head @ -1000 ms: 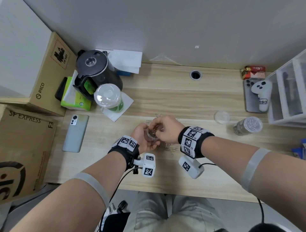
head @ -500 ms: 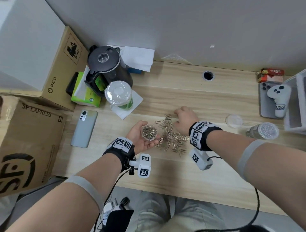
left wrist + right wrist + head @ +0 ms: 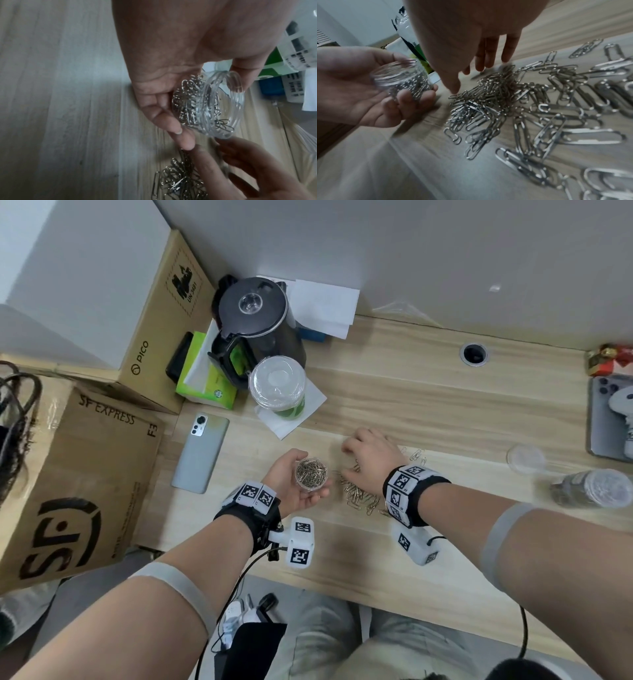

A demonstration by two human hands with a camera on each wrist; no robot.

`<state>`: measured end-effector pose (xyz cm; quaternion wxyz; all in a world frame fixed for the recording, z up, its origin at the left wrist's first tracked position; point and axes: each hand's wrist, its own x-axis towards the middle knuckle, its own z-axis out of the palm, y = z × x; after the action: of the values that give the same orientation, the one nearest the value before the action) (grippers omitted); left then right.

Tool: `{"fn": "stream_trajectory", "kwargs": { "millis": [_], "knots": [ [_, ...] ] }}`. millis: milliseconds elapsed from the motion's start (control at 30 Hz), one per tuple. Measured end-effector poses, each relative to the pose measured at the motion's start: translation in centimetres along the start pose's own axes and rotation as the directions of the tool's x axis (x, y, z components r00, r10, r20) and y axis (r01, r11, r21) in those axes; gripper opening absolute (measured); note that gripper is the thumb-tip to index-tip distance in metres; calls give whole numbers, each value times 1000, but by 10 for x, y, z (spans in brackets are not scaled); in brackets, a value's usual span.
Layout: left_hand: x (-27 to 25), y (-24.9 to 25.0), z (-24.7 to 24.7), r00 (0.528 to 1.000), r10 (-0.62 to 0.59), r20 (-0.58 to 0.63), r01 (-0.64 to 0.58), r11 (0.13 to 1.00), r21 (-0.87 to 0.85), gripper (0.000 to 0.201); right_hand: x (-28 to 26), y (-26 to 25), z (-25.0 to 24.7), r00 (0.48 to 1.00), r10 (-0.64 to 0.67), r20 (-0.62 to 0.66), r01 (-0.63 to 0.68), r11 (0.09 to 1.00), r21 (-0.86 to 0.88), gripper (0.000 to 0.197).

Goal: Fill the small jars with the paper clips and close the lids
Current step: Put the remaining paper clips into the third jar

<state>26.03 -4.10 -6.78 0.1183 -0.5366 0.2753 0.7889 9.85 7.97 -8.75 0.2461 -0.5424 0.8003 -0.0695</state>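
1. Since a second ago the right hand [image 3: 371,462] has left the jar's mouth and now sits low over the paper clips [image 3: 359,494] on the wooden desk [image 3: 428,405], fingers spread and straight, holding nothing (the head view shows only its back). The left hand [image 3: 291,484] still cups the small clear jar [image 3: 311,474], mouth up and nearly full of clips, just left of the pile. A loose clear lid [image 3: 525,458] and a second filled jar [image 3: 589,487] lying on its side are well to the right; a black kettle [image 3: 257,330], a lidded cup [image 3: 278,386] and a phone [image 3: 202,451] stand at the far left.
2. Left wrist view: fingers [image 3: 171,121] and thumb curl round the jar [image 3: 214,105], clips showing through its wall, with the heap [image 3: 180,180] on the desk below.
3. Right wrist view: the straight fingers [image 3: 489,54] hang just above the heap [image 3: 522,101], thumb tip at its left edge; whether they touch is blurred. The jar [image 3: 402,79] is at left in the other palm.
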Motion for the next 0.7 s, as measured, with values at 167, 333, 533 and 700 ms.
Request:
{"fn": "stream_trajectory", "kwargs": {
  "millis": [167, 333, 533, 700],
  "knots": [
    [3, 5, 8, 1000, -10, 17, 10, 1000, 20, 50, -6, -9, 0, 983, -143, 113, 153, 985, -84, 44],
    [2, 11, 15, 1000, 2, -12, -2, 999, 34, 44, -14, 0, -6, 975, -154, 162, 172, 980, -99, 21],
    [2, 14, 21, 1000, 4, -23, -3, 1000, 30, 41, -18, 17, -13, 991, -126, 38, 128, 991, -50, 28],
    [1, 13, 20, 999, 4, -49, -2, 1000, 31, 44, -3, 6, -12, 990, -115, 83, 120, 991, -63, 51]
  ]
}}
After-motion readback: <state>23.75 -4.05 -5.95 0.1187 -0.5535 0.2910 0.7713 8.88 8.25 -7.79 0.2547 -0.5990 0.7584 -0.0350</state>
